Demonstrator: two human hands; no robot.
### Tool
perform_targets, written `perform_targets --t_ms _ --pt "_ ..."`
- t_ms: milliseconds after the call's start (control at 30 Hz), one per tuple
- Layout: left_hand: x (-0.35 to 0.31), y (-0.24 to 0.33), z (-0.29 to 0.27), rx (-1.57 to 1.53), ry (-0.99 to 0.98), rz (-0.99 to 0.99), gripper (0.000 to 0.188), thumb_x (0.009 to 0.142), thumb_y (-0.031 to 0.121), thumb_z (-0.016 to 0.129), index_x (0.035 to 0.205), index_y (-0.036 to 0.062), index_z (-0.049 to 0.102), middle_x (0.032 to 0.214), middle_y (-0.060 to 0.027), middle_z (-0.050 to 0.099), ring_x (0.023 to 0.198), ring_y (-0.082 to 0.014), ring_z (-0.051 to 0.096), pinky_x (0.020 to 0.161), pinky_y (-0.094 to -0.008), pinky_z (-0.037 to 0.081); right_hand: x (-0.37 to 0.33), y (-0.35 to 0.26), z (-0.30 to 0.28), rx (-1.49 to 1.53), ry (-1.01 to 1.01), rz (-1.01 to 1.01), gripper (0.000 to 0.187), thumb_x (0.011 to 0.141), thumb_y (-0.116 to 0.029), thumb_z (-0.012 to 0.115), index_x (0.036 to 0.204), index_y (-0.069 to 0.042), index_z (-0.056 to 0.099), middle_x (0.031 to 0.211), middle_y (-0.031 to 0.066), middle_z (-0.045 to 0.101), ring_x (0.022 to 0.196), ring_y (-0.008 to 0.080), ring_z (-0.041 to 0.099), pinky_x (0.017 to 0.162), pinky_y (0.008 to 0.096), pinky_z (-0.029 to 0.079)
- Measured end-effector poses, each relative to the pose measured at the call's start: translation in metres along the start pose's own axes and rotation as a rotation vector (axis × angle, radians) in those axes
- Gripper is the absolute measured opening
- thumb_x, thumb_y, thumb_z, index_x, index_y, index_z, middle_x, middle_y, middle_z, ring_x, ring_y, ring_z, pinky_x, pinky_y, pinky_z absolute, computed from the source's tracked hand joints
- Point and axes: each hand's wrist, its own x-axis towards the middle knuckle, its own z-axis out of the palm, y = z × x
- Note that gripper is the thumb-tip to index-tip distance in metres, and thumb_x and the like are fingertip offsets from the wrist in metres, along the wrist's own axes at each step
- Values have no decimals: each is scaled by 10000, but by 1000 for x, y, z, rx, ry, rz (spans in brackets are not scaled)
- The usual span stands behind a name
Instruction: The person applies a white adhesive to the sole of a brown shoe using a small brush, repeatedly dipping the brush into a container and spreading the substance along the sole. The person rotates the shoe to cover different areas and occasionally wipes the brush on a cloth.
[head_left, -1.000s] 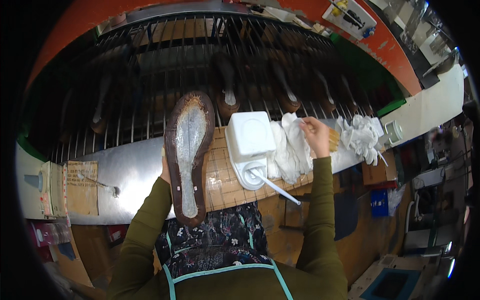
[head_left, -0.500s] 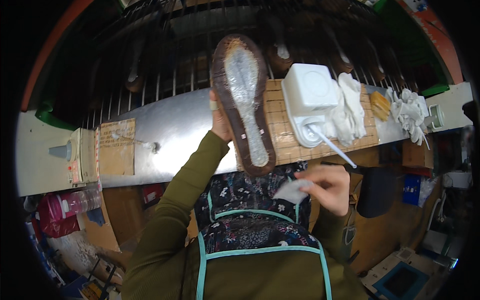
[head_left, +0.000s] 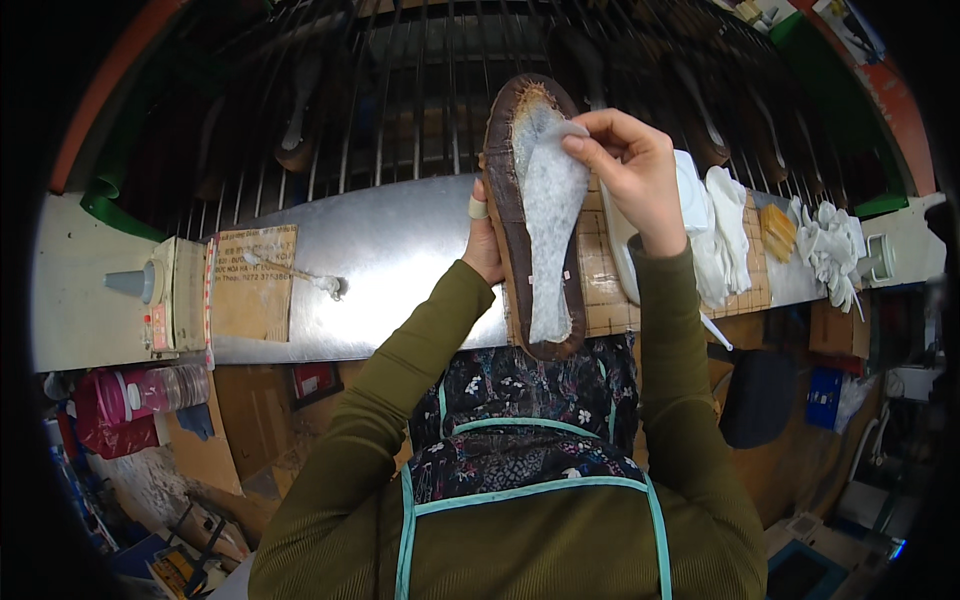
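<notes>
My left hand (head_left: 484, 242), with a light band round one finger, grips a brown shoe (head_left: 510, 215) from its left side. The shoe is bottom up, toe pointing away from me. On its underside lies a long greyish-white felt-like piece (head_left: 553, 205) that runs down to the heel. Thumb and fingers of my right hand (head_left: 638, 172) pinch the upper end of this piece near the toe, where it is slightly lifted. A glossy grey patch shows at the toe beside it. The left fingers behind the shoe are hidden.
A metal bench (head_left: 400, 255) runs across, with taped cardboard (head_left: 607, 318) under my right forearm. To the right are a white plastic container (head_left: 692, 192), white gloves (head_left: 732, 225) and a yellow block (head_left: 777, 233). Beyond, a rack of metal bars (head_left: 400, 110) carries other shoes (head_left: 296, 153).
My right hand has risen from near my apron to the shoe, bringing the felt-like piece onto its underside. In the picture, the shoe and left hand sit farther right.
</notes>
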Motion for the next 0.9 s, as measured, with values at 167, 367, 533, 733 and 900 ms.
perform_targets --t_ms 167,367,533,733,900 --pt "2 -1 -5 -34 -13 -26 1033 745 852 382 1420 71 341 1338 -148 501 1174 -239 560 978 -381 497 29 10 2 -328 42 -166 138 797 -98 729 907 -17 711 876 45 670 759 90 573 699 227 457" --pt "0 -1 -5 -53 -27 -59 1055 726 856 417 1421 66 342 1348 -145 495 1182 -249 551 992 -396 475 39 21 2 -594 125 -269 191 734 -161 768 885 -51 729 1033 109 666 975 231 567 893 344 424" --pt "0 -2 -5 -58 -37 -57 1067 715 855 437 1425 64 338 1364 -148 482 1200 -255 536 1004 -399 463 40 30 -1 -473 81 -48 367 706 -203 794 1023 -51 690 1135 141 631 1138 254 518 984 381 382" --pt "3 -6 -10 -47 -13 -65 1074 716 860 425 1432 64 335 1376 -156 474 1205 -256 533 1011 -395 458 53 32 -4 -230 84 160 714 688 -203 809 1316 -41 510 1279 206 522 1231 290 459 1010 370 366" --pt "2 -2 -8 -51 -29 -115 1049 731 855 411 1424 69 355 1365 -160 485 1202 -257 536 1011 -395 459 55 46 2 -205 272 134 653 717 -195 791 1293 -44 523 1260 182 542 1229 312 461 1018 371 351"
